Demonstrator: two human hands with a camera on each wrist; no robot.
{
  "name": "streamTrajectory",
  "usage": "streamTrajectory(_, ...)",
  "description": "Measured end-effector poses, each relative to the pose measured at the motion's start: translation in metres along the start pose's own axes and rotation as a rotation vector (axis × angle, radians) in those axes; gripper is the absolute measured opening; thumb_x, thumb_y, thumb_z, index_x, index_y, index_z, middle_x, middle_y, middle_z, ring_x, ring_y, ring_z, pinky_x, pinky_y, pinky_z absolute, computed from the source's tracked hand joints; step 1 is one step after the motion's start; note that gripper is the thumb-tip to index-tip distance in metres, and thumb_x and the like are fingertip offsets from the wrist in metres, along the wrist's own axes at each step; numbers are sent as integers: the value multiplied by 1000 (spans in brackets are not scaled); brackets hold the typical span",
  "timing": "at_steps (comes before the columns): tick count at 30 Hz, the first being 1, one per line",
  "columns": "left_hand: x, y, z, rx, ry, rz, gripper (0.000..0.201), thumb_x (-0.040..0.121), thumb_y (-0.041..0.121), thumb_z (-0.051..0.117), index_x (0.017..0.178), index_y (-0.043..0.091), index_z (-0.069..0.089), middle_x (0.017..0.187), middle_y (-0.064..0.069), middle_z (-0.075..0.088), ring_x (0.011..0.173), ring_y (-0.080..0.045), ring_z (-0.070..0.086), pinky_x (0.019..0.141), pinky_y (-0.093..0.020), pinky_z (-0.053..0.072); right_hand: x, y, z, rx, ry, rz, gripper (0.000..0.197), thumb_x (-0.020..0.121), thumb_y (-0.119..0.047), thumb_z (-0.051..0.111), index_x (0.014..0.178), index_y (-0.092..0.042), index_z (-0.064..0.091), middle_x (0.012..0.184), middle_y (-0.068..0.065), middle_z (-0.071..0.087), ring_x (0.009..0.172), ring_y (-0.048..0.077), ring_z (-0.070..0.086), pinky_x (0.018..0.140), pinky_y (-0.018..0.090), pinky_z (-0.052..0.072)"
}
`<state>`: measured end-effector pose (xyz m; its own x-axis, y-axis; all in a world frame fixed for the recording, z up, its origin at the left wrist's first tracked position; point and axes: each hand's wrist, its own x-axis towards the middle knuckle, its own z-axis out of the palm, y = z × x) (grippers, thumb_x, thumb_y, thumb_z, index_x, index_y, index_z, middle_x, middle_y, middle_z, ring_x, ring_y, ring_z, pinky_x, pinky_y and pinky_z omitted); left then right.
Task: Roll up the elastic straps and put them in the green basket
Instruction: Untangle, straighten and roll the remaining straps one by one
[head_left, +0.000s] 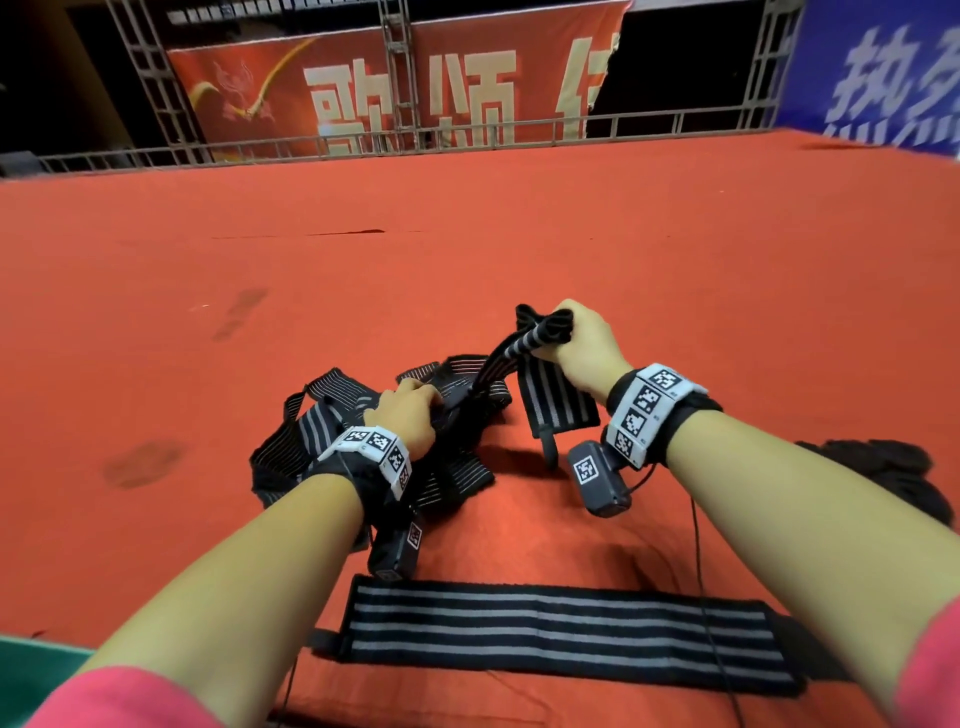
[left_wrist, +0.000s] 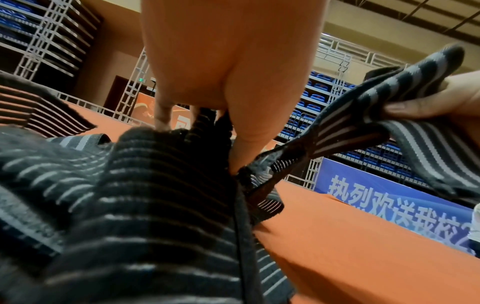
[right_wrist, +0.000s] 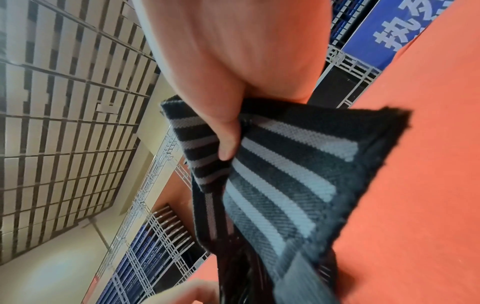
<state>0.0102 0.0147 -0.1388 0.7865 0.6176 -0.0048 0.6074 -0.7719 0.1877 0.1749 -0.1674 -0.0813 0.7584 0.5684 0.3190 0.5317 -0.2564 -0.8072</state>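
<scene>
On the red carpeted surface (head_left: 519, 218), close in front of the person: one tangled heap of elastic straps (head_left: 374, 441), black with grey stripes, none of them seen rolled. Right hand (head_left: 582, 345), raised above the heap, fingers curled tight round the bunched end of one lifted strap (head_left: 511, 348); the right wrist view shows the thumb pressed onto the striped webbing. Left hand (head_left: 408, 415), low on the heap, fingers and thumb pinching down into the webbing where the lifted strap leaves the pile, apparently to hold the rest back while one piece is drawn free. One further flat strap (head_left: 561, 631) lies stretched out nearest the person, apart from the heap. Green basket: not identifiable in any view; only a sliver of green at the lower left edge, nature uncertain. Progress, as judged: early, at the separating stage; every rolling and every deposit appears outstanding. Surroundings: a large hall, metal truss railing (head_left: 395, 140) at the carpet's far edge, a red banner (head_left: 363, 98), a blue banner (head_left: 878, 73), tiers of blue seats beyond.
</scene>
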Motion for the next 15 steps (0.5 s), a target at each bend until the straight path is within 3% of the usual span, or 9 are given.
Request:
streamTrajectory(6, 8, -2, 4, 11, 0, -33, 52, 86, 4, 49, 130, 32, 48, 140, 0, 45, 126, -34, 47, 101, -55, 42, 4, 5, -10, 115, 121, 49, 36, 80, -9, 78, 74, -25, 46, 79, -4, 57, 77, 19, 54, 62, 30, 42)
streamTrajectory(11, 14, 5, 5, 25, 7, 12, 34, 93, 39, 59, 126, 33, 52, 133, 1, 50, 126, -33, 45, 99, -53, 41, 3, 4, -13, 156, 108, 41, 35, 81, -8, 77, 75, -24, 46, 81, -3, 58, 78, 19, 55, 69, 35, 47)
streamTrajectory(15, 17, 11, 4, 46, 69, 15, 27, 100, 36, 46, 126, 32, 52, 131, 0, 56, 124, -33, 46, 96, -54, 37, 6, 5, -21, 228, 173, 55, 33, 84, -4, 74, 77, -22, 47, 82, -2, 59, 77, 16, 57, 61, 25, 46)
